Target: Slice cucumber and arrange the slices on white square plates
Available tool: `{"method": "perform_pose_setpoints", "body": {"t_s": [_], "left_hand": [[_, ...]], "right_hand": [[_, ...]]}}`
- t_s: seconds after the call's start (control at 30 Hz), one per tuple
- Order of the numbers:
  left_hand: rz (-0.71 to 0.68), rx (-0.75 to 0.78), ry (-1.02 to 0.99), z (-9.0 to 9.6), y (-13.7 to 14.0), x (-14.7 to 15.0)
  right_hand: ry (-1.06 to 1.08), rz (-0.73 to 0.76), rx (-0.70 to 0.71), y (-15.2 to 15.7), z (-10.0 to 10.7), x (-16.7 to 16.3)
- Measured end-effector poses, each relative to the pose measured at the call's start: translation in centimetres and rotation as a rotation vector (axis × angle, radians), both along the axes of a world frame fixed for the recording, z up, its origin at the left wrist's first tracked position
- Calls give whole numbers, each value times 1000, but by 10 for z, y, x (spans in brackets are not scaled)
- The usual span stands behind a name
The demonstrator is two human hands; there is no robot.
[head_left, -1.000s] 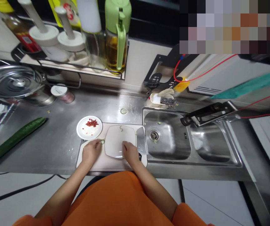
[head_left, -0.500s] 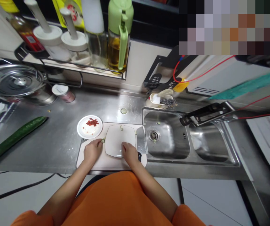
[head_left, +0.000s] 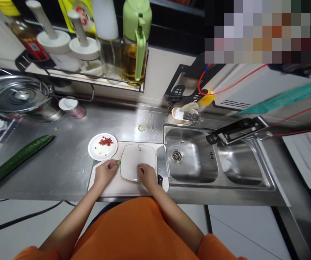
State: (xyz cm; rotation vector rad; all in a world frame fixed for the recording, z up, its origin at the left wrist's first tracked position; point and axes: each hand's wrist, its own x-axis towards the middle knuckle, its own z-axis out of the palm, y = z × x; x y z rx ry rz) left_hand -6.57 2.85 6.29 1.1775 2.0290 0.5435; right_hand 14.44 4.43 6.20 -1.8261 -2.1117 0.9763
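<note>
Between the fingertips of my left hand (head_left: 106, 174) is a small cucumber slice (head_left: 118, 163), beside the left edge of a square white plate (head_left: 133, 164). The plate lies on a pale cutting board (head_left: 113, 187). My right hand (head_left: 148, 175) is over the plate's lower right part, fingers pinched together; whatever may be in them is too small to make out. Near the plate's top edge rests a thin S-shaped green strip (head_left: 139, 147). A cleaver (head_left: 163, 162) lies on the board to the right, its dark handle towards me. Small red pieces (head_left: 106, 141) sit on a round white plate (head_left: 93, 148) at the upper left.
A whole cucumber (head_left: 17, 162) lies on the steel counter at left. Behind the board is a round slice (head_left: 142, 128). The double sink (head_left: 193, 151) is to the right. A lidded pot (head_left: 17, 94), a jar (head_left: 72, 108) and a bottle rack (head_left: 90, 77) stand behind.
My right hand has shifted slightly left over the square plate. The cucumber slice in my left fingers has turned a little. The camera view has moved slightly.
</note>
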Motion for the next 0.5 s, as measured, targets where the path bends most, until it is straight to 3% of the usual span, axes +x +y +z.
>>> {"method": "perform_pose_setpoints", "body": {"t_s": [0.17,0.3,0.5], "left_hand": [[54,11,-317,5,9,9],[97,-12,-560,9,22,26],[177,-83,-776,13,34,41]], "right_hand": [[260,-116,-78,17,5,-14],[514,-237,-235,32,4,-21],[759,-352,-365,43,2,-18]]}}
